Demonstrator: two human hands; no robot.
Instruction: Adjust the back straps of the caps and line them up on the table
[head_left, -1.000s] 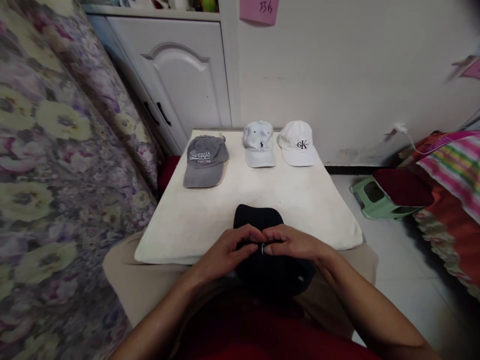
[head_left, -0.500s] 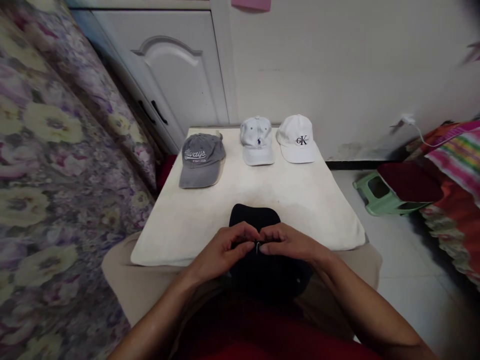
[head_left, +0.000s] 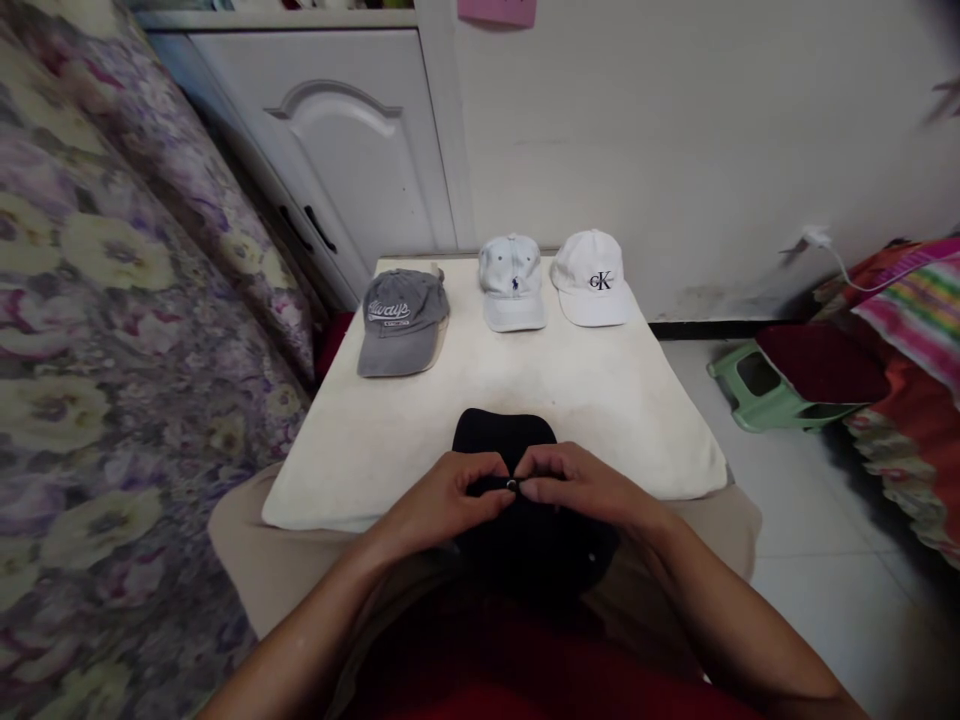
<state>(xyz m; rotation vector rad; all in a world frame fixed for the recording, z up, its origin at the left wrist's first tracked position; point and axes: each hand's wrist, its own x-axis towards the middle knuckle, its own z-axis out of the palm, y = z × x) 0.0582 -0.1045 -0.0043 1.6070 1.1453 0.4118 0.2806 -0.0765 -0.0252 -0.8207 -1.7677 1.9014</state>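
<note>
A black cap (head_left: 517, 550) lies at the near edge of the table, partly over my lap, its brim pointing away from me. My left hand (head_left: 457, 495) pinches the cap's strap from the left, thumb against fingers. From the right, my right hand (head_left: 577, 480) pinches the same strap. Between the fingertips shows a small shiny metal buckle (head_left: 513, 485). Dark cloth hides how the strap runs through it. Farther back stand a grey cap (head_left: 401, 320) with white lettering, a pale blue cap (head_left: 513, 283) and a white cap (head_left: 592, 280) with dark letters.
The caps rest on a cream-covered table (head_left: 360, 440). A floral curtain (head_left: 135, 400) hangs at the left, and a white cabinet door (head_left: 337, 140) stands behind. A green stool (head_left: 750, 375) with a dark red top is on the floor at the right, beside a draped bed (head_left: 915, 400).
Both hands stay pinched at the strap, with my fingertips slightly shifted about the buckle. The buckle's position between them has turned a little. The whole view has moved slightly.
</note>
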